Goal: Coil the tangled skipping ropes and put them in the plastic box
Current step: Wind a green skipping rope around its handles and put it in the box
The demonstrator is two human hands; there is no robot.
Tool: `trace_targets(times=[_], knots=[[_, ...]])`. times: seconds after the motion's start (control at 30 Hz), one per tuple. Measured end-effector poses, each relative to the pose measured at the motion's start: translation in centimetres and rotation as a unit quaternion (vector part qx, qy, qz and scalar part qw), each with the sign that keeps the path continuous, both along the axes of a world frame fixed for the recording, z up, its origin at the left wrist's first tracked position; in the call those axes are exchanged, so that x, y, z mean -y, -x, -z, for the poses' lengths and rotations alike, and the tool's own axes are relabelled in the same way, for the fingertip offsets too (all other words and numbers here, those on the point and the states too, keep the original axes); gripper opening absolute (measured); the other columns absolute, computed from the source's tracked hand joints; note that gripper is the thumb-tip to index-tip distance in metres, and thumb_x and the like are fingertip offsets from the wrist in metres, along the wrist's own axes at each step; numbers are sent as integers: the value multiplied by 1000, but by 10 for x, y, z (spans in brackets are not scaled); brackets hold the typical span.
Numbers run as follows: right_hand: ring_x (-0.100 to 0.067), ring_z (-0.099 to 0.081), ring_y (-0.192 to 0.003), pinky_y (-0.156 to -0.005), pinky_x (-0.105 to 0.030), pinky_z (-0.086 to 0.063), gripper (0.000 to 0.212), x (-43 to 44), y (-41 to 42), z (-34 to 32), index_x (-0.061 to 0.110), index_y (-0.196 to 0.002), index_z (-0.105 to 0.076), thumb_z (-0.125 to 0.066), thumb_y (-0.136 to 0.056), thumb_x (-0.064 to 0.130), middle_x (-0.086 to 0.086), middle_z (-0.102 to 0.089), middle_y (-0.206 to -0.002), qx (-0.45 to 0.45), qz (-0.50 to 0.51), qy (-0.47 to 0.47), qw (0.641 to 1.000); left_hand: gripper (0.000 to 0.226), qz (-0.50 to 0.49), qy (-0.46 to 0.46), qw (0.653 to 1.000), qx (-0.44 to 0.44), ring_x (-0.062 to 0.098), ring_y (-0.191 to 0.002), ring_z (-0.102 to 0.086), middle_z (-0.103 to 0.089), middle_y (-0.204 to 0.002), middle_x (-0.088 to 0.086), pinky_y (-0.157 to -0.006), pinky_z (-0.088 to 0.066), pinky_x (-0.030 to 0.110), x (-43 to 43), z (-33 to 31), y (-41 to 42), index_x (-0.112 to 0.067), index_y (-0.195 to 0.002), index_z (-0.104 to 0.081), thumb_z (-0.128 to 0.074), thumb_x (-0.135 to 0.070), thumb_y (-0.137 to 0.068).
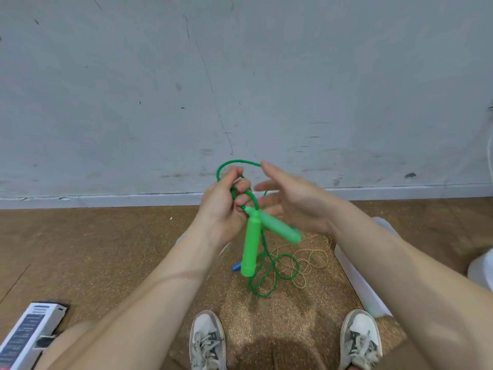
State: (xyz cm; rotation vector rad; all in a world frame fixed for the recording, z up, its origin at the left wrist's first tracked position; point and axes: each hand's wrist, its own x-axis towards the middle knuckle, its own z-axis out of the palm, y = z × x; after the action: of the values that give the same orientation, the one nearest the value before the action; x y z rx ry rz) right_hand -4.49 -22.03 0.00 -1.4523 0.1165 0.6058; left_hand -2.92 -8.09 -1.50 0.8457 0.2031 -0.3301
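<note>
My left hand [222, 206] grips loops of the green skipping rope [286, 268] at chest height. Its two green handles [251, 244] hang below that fist, one straight down, one blurred and slanting right. My right hand [290, 198] is spread with fingers straight; a green loop arches from the left fist to its fingertip. The rest of the green cord trails to the floor. A thin multicoloured rope [314, 259] lies tangled there, with a blue handle [237, 267] beside it. The clear plastic box [357, 279] sits on the floor, mostly hidden by my right forearm.
A scuffed grey wall [240, 89] stands close ahead, above a brown cork-like floor [106, 249]. My two white sneakers [207, 340] are at the bottom. A white printed carton [29, 335] lies bottom left, a white object [481, 268] at the right edge.
</note>
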Motion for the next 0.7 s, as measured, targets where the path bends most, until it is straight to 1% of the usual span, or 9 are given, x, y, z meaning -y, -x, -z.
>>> trace_targets(times=[0.03,0.07,0.13,0.23,0.33,0.47,0.53,0.6,0.7], knots=[[-23,-60,-86,-79,-33,-47,63,-3,7,2,12,-117,-57,-52,-84,65,-11,-63,-102,6,-59,-8,998,20,-27,11,1000,-5,5,-33,-28,-40,-46,-6,-34,-22,15,-3,-1,-4,-18,-80,-47,-44,-22,-99],[-18,-61,-82,-74,-26,-48,52,-7,15,3,16,-113,-60,-53,-87,60,-6,-65,-98,29,-101,-1,994,20,-50,14,999,-8,6,-33,-28,-41,-46,-5,-33,-24,15,-5,-2,-7,-18,-78,-46,-44,-21,-98],[-13,-64,-77,-65,-18,-49,28,-16,25,12,17,-112,-61,-62,-91,36,-2,-69,-91,85,-128,44,987,21,-81,-6,997,-4,8,-34,-28,-43,-47,-4,-34,-26,16,-7,1,-10,-17,-77,-43,-42,-17,-98],[-13,-62,-75,-71,-31,-49,29,-25,28,31,16,-106,-63,-74,-80,20,-7,-70,-87,170,-93,134,972,19,-107,-33,994,-7,9,-37,-32,-50,-49,-1,-38,-26,19,-8,3,-10,-16,-79,-40,-39,-15,-98],[-9,-53,-70,-69,-32,-44,15,-35,32,36,21,-93,-58,-66,-79,20,6,-58,-78,228,-36,253,940,20,-165,-42,985,-9,10,-34,-37,-55,-47,2,-36,-25,16,-8,1,-11,-13,-80,-38,-35,-12,-100],[-21,-61,-92,-82,-37,-50,32,-48,39,46,20,-111,-53,-61,-82,30,-2,-65,-100,257,5,301,918,20,-187,-19,982,-13,13,-38,-46,-59,-48,5,-40,-33,18,-4,1,-8,-11,-81,-39,-34,-11,-100],[-21,-63,-80,-72,-35,-53,22,-50,41,44,16,-104,-55,-59,-84,23,-4,-67,-90,224,-5,235,946,19,-180,-9,984,-15,14,-40,-50,-60,-50,7,-41,-35,18,-3,2,-9,-11,-82,-39,-35,-12,-100],[-20,-62,-65,-62,-31,-52,11,-46,38,34,10,-97,-56,-52,-87,13,-8,-63,-77,135,-15,103,985,21,-176,10,984,-13,16,-42,-50,-62,-52,9,-40,-37,14,-6,4,-12,-12,-80,-39,-36,-15,-101],[-24,-57,-59,-66,-37,-51,18,-31,31,19,8,-103,-56,-42,-91,12,-10,-57,-68,39,-20,-6,999,24,-166,5,986,0,18,-43,-51,-64,-57,13,-42,-44,18,-14,4,-16,-11,-79,-40,-38,-20,-101]])
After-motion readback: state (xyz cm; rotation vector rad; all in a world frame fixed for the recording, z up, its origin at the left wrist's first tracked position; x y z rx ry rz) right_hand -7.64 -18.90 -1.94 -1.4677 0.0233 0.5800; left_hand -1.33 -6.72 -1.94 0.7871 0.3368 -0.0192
